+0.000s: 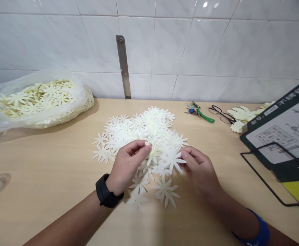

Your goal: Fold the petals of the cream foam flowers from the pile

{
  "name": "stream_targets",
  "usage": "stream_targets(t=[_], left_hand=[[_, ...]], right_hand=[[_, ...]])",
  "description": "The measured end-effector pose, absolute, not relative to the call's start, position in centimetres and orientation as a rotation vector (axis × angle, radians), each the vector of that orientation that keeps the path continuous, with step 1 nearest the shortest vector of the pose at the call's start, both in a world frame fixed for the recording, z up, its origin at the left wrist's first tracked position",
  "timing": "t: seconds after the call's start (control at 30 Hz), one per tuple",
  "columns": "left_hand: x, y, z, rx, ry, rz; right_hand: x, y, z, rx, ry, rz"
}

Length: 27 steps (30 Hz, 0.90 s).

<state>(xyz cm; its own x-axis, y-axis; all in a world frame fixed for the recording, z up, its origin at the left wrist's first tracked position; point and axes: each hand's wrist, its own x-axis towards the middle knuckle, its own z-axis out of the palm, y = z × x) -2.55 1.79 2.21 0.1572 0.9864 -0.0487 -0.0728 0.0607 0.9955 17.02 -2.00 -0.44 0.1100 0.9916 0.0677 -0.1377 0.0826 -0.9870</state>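
Note:
My left hand [132, 160], with a black watch on its wrist, pinches a pale yellowish flower cutout [154, 152] between thumb and fingers. To its right, my right hand [199, 167] is closed on a petal of a white flower cutout [175, 161]. Both hands are just above a loose pile of white flower cutouts [139, 128] in the middle of the table. Several cutouts lie apart at the pile's near side, among them one flat white flower cutout [166, 192].
A clear plastic bag [80, 99] full of cream cutouts lies at the left. Keys with a green strap [206, 117], glasses [222, 114], more cutouts [242, 114] and a dark printed box [288, 123] with a black wire frame [262, 184] are at the right. A tiled wall [165, 44] stands behind.

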Motion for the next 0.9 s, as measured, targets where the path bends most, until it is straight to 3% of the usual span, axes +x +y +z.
stream_targets(t=[0.3, 0.53, 0.9], left_hand=[[-3.5, 2.8, 2.2, 1.331, 1.085, 1.282], [-2.0, 0.2, 1.9, 1.966, 0.923, 1.110], [-1.7, -0.3, 1.4, 2.088, 0.821, 1.098]], right_hand=[[17.5, -0.9, -0.2, -1.387, -1.125, 0.976], [15.8, -3.3, 0.9, -1.111, -1.520, 0.957], [15.9, -3.3, 0.4, -1.091, -1.433, 1.064]])
